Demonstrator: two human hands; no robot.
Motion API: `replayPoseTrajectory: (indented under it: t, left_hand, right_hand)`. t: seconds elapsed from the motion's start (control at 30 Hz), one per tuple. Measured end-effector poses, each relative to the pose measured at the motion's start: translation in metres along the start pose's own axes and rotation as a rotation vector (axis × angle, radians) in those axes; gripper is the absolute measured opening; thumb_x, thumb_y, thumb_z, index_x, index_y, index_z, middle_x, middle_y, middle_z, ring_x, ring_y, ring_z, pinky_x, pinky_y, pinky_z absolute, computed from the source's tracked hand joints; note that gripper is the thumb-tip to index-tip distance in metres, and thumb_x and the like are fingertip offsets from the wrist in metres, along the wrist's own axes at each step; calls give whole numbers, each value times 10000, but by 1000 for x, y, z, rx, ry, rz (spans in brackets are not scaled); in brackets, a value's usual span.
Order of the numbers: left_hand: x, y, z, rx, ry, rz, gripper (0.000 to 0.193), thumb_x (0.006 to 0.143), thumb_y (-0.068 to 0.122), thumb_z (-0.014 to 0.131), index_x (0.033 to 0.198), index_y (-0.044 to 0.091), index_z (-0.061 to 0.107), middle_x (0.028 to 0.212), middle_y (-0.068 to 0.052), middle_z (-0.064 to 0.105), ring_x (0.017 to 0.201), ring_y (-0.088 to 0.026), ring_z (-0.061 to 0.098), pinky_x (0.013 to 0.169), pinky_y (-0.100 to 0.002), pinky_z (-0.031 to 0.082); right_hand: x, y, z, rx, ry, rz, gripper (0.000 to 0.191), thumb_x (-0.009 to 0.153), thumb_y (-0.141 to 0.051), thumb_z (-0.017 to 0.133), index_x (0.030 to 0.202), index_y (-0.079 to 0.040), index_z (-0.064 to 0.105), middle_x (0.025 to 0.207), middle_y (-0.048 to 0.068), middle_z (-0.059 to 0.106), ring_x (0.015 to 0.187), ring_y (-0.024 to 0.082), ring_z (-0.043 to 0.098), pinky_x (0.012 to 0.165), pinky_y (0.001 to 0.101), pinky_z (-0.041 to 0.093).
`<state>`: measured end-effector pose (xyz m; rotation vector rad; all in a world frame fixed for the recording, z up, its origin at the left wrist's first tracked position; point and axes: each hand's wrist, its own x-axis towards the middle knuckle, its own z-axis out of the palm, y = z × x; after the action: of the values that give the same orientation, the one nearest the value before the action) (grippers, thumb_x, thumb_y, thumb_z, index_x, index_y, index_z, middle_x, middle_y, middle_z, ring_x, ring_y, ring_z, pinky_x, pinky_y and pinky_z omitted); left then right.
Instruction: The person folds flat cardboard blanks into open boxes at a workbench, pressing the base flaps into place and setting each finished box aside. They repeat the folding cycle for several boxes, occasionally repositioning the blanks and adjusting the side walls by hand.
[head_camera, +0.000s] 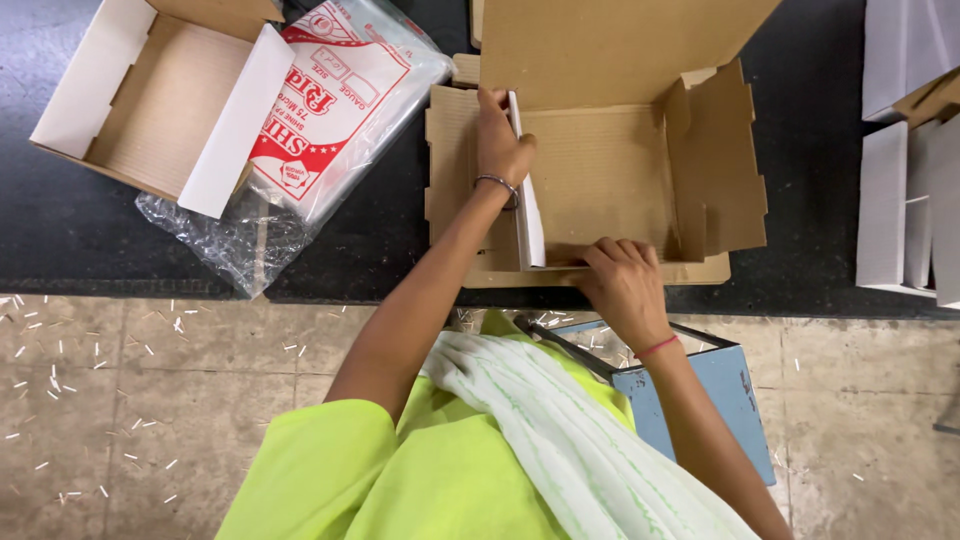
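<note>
Head view: a dark worktop (60, 220) above a littered tile floor (150, 420) carries the half-folded cardboard box (600, 170), a finished box (150, 100) and a plastic bag (330, 110). Left hand (500, 140) pinches the box's side flap; right hand (625, 285) presses its front edge.

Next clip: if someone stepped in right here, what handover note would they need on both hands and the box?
Left hand: grip on the white side flap, standing upright. Right hand: pressing the front wall at the near edge. The half-folded cardboard box lies on the dark mat, lid up, right flap raised. Left side looks not yet locked in. A finished open box and plastic bag lie on the left.
</note>
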<state>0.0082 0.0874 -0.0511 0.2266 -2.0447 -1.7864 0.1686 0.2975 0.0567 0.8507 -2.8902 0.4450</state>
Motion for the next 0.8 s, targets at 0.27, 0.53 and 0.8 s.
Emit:
replayPoseTrajectory:
  t: [0.27,0.53,0.8]
  left_hand:
    - [-11,5,9,154,136,60,603,722,-105,623,1289,-19,433,1228,-209,589,1190,-368,564,1026,-430,472]
    - [-121,47,-30,71,-169,-115,470,946,354,738,1211,18,543,1115,-131,622,1023,-288,654,930,-398,571]
    - [-80,88,20,629,-435,807,495,891,490,684,1162,76,651,1203,-131,653,1197,-345,571,1073,-476,407]
  right_hand:
    - [30,-49,19,220,54,221,554,847,-425,772,1213,-26,655,1095,179,677,933,403,670,713,508,551]
    - [10,50,-13,33,-41,378,371,861,-101,640,1224,-147,702,1123,120,712,927,384,701,780,504,555]
    - [19,71,13,-142,126,211,187,848,-226,712,971,-95,659,955,100,671,888,347,684,686,475,545]
